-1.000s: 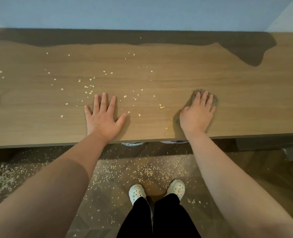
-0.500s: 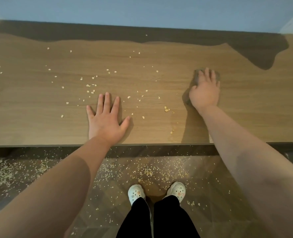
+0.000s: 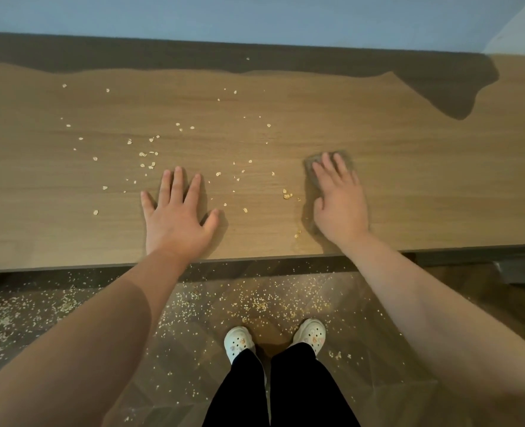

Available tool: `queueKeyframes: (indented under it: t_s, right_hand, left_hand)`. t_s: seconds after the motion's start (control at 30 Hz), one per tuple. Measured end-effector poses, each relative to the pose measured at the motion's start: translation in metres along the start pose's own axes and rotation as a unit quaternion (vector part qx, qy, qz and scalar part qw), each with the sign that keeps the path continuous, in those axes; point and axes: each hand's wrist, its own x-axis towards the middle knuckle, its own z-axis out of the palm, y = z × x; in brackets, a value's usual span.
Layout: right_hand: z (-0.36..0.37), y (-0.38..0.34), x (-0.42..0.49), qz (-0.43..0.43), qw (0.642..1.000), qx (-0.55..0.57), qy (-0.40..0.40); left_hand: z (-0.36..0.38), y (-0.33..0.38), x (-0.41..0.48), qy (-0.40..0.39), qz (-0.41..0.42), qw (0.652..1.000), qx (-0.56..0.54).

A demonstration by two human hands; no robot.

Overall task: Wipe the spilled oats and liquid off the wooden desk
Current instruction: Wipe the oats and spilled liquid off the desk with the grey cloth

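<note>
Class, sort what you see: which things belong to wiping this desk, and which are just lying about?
In the job: desk, oats on the desk, cloth, right hand pressing it.
Lying about: oats on the floor, white shoes.

No readable text, labels, brands, numbers or signs anywhere in view

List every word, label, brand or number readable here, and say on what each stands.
None: no readable text shows in this view.
The wooden desk, the grey cloth under the right hand and the wall carry no print.
The white shoes bear small charms; no letters can be made out on them.
</note>
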Motion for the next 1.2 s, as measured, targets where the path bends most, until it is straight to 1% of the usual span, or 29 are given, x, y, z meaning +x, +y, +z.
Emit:
queueKeyframes:
  t_s: [0.07,0.1,0.13,0.17,0.2,0.27,0.3,0.33,0.37,0.4,0.47,0.53,0.57,0.6,0.63,0.67,0.73,0.8,0.83,0.9,0.97,1.07,1.13,1.2]
  right_hand:
    - [0.0,0.0,-0.009,-0.134,0.989,0.009,-0.06]
    - [-0.004,0.01,-0.007,-0.179,0.98,0.015,-0.085]
    - [-0.009,0.022,-0.004,-0.202,0.974,0.018,-0.099]
    - [-0.013,0.035,-0.001,-0.198,0.975,0.022,-0.095]
    - [-0.016,0.044,0.0,-0.158,0.984,0.032,-0.077]
    - [-0.016,0.047,-0.003,-0.017,0.999,0.047,-0.018]
    - [-0.013,0.039,-0.006,0.054,0.998,0.043,0.01]
    - [-0.009,0.026,-0.009,0.105,0.993,0.034,0.032]
    - [-0.004,0.013,-0.013,0.125,0.991,0.03,0.043]
    - [-0.001,0.002,-0.015,0.116,0.992,0.037,0.04]
    - [-0.004,0.0,-0.015,0.038,0.998,0.054,-0.001]
    - [-0.016,0.022,-0.008,-0.064,0.996,0.037,-0.056]
    - [-0.023,0.037,-0.003,-0.1,0.992,0.022,-0.077]
    - [-0.029,0.051,0.002,-0.11,0.99,0.011,-0.092]
    - [-0.032,0.061,0.004,-0.091,0.991,0.008,-0.097]
    - [-0.033,0.068,0.003,-0.05,0.995,0.011,-0.09]
    - [-0.03,0.069,-0.006,0.06,0.997,0.011,-0.04]
    - [-0.023,0.063,-0.021,0.164,0.986,0.004,0.018]
    - [-0.019,0.058,-0.029,0.204,0.978,-0.004,0.033]
    - [-0.011,0.042,-0.042,0.252,0.967,-0.034,0.028]
    - [-0.003,0.016,-0.049,0.254,0.965,-0.065,0.008]
    - [0.009,-0.038,-0.044,0.213,0.975,-0.055,-0.006]
    - [0.013,-0.073,-0.035,0.163,0.985,-0.048,-0.013]
    - [0.013,-0.09,-0.028,0.083,0.995,-0.048,-0.037]
  left_hand:
    - [0.0,-0.001,0.0,0.0,-0.001,1.0,0.003]
    - [-0.001,-0.001,0.0,-0.001,-0.002,1.0,0.005]
    - [-0.001,-0.001,0.0,-0.002,-0.002,1.0,0.006]
    - [-0.001,-0.001,0.0,-0.003,-0.001,1.0,0.007]
    - [-0.001,0.0,0.0,-0.002,-0.001,1.0,0.007]
    - [-0.001,0.0,0.0,-0.002,-0.003,1.0,0.006]
    - [-0.001,0.0,0.0,-0.002,-0.003,1.0,0.005]
    - [0.0,-0.001,0.0,-0.001,-0.003,1.0,0.004]
    - [0.0,0.0,0.0,0.0,-0.003,1.0,0.003]
    - [0.001,0.0,0.0,0.001,-0.002,1.0,0.001]
    - [0.001,0.0,0.0,0.002,-0.002,1.0,-0.002]
    - [0.001,-0.001,0.001,0.006,-0.003,1.0,-0.006]
    - [0.002,-0.001,0.001,0.008,-0.003,1.0,-0.006]
    - [0.002,-0.001,0.001,0.01,-0.003,1.0,-0.005]
    - [0.002,-0.001,0.001,0.012,-0.003,1.0,-0.005]
    - [0.003,-0.001,0.001,0.014,-0.001,1.0,-0.007]
    - [0.003,-0.001,0.001,0.017,0.002,1.0,-0.011]
    - [0.003,-0.001,0.001,0.015,0.001,1.0,-0.01]
    - [0.003,-0.002,0.001,0.015,0.0,1.0,-0.008]
    - [0.003,-0.002,0.001,0.015,0.0,1.0,-0.004]
    - [0.003,-0.001,0.001,0.014,0.002,1.0,-0.003]
    - [0.002,-0.002,0.001,0.01,-0.002,1.0,0.0]
    - [0.003,-0.002,0.0,0.015,-0.003,1.0,-0.006]
    - [0.003,-0.003,-0.001,0.02,-0.005,1.0,-0.022]
